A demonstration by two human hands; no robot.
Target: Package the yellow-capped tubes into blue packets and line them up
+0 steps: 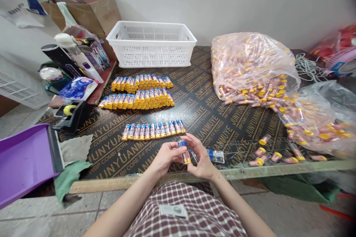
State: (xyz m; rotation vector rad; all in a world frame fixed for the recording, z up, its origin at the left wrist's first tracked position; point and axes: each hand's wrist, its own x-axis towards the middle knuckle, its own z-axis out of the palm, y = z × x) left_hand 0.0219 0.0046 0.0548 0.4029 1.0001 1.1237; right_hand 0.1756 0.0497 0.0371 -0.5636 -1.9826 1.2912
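Note:
A small tube with a blue and pink label and yellow end is held upright near the table's front edge. The thumb and fingers of my left hand grip it. My right hand curls around its right side, fingers bent; a thin label-like piece shows by its fingers. Just right of that hand lie flat blue printed labels. Beyond my hands stretches a single row of labelled tubes, and farther back are stacked rows of the same tubes.
A white basket stands at the back. Plastic bags of unlabelled tubes spill at the right, with several loose tubes near the front edge. At left are a tape dispenser, bottles and a purple dustpan.

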